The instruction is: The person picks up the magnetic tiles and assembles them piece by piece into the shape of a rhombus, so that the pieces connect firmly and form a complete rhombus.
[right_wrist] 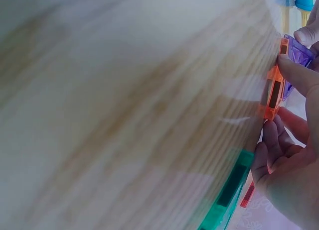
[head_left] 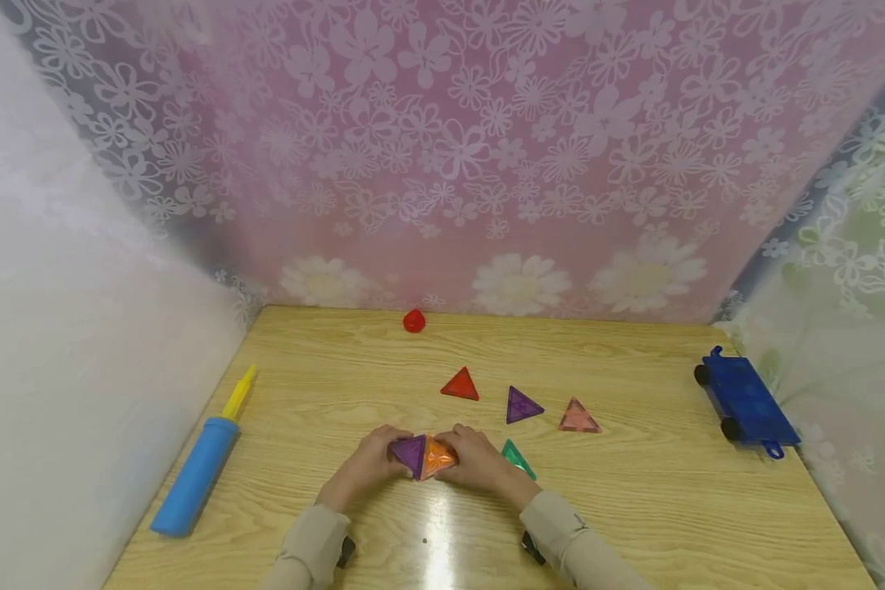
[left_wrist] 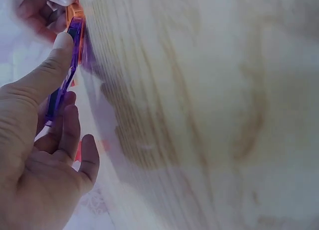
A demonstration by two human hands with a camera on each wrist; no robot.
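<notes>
Between the two hands, a purple triangular tile (head_left: 409, 453) and an orange triangular tile (head_left: 437, 456) meet edge to edge, just over the table. My left hand (head_left: 369, 465) pinches the purple tile between thumb and fingers, which the left wrist view shows from the side. My right hand (head_left: 482, 461) pinches the orange tile, its thumb on the near edge in the right wrist view. Close to the right hand lies a green triangular tile (head_left: 519, 460), partly hidden by it in the head view. Dark strips show along the edges of the orange tile (right_wrist: 274, 93).
Beyond the hands lie a red triangle (head_left: 461, 385), another purple triangle (head_left: 523, 405) and a pink triangle (head_left: 579, 416). A small red piece (head_left: 414, 320) sits near the back edge. A blue pump with a yellow nozzle (head_left: 197, 475) lies left; a blue wheeled cart (head_left: 749, 399) stands right.
</notes>
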